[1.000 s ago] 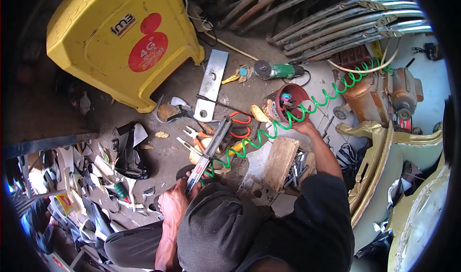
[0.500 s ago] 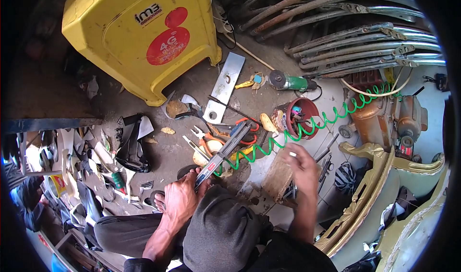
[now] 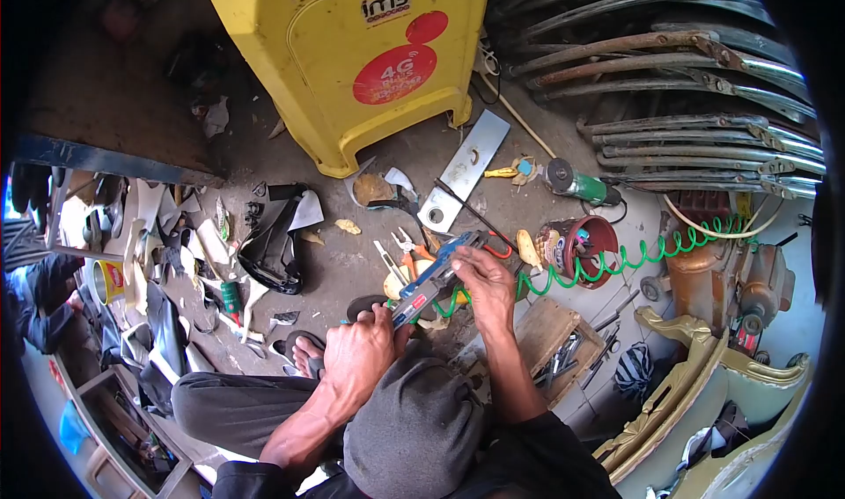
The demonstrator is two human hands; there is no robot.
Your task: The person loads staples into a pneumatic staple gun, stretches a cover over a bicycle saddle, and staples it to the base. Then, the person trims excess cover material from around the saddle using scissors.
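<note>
My left hand (image 3: 361, 354) is closed around one end of a slim air staple gun (image 3: 422, 289), blue and silver with a small red label. The tool is held at a slant above the floor. At its upper end, the bent fingers of my right hand (image 3: 488, 283) press on the body; any small item between them is hidden. A green coiled air hose (image 3: 607, 268) runs from near the tool to the right. Beyond the tool lie orange-handled pliers (image 3: 409, 251). A rounded grey cloth cap (image 3: 414, 424) blocks the lower middle.
A yellow plastic stool (image 3: 326, 116) stands ahead. To the right are a green angle grinder (image 3: 585, 187), a maroon bucket (image 3: 600, 235), stacked metal frames (image 3: 687, 151), and a wooden box of tools (image 3: 537, 327). A gold carved frame (image 3: 673, 398) stands lower right. Scraps litter the left floor.
My right hand has moved left from beside the wooden box onto the upper part of the staple gun. My left hand keeps its grip. The view has shifted, so the surroundings appear farther right.
</note>
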